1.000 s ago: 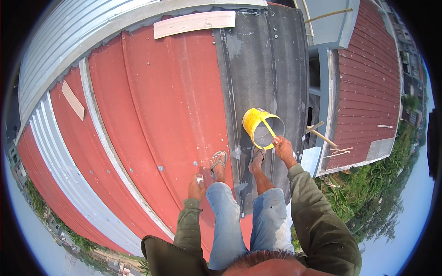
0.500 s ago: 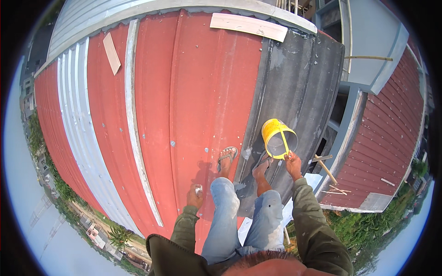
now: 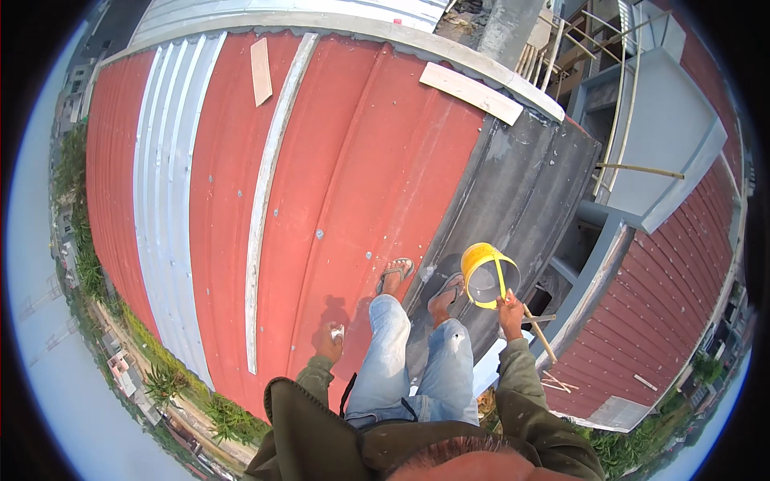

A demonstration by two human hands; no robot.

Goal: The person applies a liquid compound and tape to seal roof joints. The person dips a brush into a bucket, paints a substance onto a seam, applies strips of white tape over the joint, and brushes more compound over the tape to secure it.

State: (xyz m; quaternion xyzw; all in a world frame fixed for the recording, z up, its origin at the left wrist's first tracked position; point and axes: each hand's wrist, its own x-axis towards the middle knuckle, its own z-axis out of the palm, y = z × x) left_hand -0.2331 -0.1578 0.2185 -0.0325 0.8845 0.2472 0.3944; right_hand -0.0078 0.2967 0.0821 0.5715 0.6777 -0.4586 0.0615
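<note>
My right hand (image 3: 510, 314) grips the yellow strap handle of a yellow bucket (image 3: 476, 264). The bucket is tilted, its grey inside showing and its contents, if any, not distinguishable. At my left side, my left hand (image 3: 329, 345) is closed round a small whitish object (image 3: 338, 331) whose kind I cannot make out. Both hands are apart, with my knees between them. My sandalled feet stand on the sloping roof, one on the red sheet (image 3: 361, 208), the other on the dark grey strip (image 3: 513, 192).
A pale plank (image 3: 472, 93) lies at the ridge, a smaller board (image 3: 261, 72) farther left. A light batten (image 3: 273, 192) runs down the red sheets. To the right the roof ends beside a gap, wooden poles (image 3: 539, 335) and a lower red roof (image 3: 650, 321).
My view has shifted and turned, so the ridge and planks sit lower and farther right. The bucket remains in my right hand, the small whitish object in my left.
</note>
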